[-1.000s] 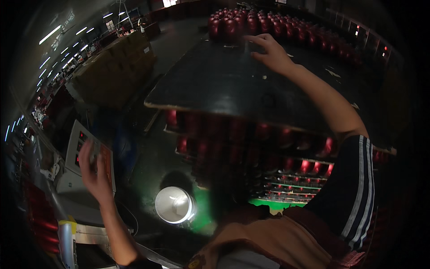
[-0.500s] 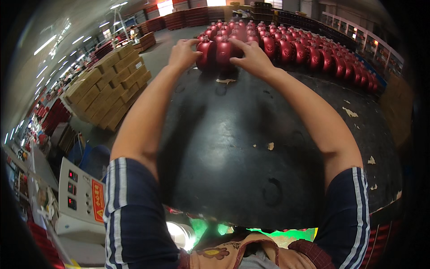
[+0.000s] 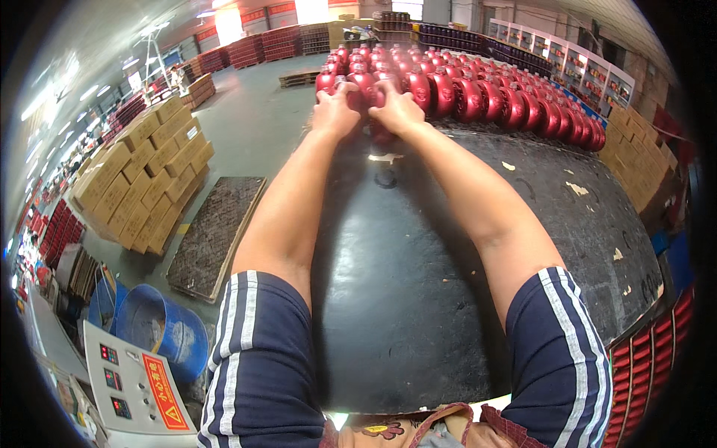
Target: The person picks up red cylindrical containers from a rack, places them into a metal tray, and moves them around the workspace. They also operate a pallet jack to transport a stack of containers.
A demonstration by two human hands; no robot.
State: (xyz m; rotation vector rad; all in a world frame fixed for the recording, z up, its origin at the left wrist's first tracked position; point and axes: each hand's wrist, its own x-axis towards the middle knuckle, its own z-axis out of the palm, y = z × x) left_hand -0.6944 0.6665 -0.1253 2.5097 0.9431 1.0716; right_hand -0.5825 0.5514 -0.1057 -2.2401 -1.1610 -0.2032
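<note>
Both my arms reach out to the far edge of a black tabletop (image 3: 403,299), where glossy red, round-bodied bottles (image 3: 468,99) with short necks stand packed in rows. My left hand (image 3: 336,113) closes round a red bottle at the near left end of the rows, its fingers up by the neck. Close beside it, my right hand (image 3: 398,112) grips another red bottle, thumb toward the left hand. Motion blur and the fingers hide part of both held bottles, and I cannot tell whether their bases touch the table.
Stacked cardboard cartons (image 3: 142,179) stand on the floor at left, by a flat pallet (image 3: 216,235). A blue barrel (image 3: 164,332) and a grey control box (image 3: 134,384) are at lower left. More cartons (image 3: 635,160) and red racking (image 3: 650,366) border the right side.
My hands have come closer together and closed more tightly round the two bottles. The view has shifted, bringing the pallet and blue barrel into sight.
</note>
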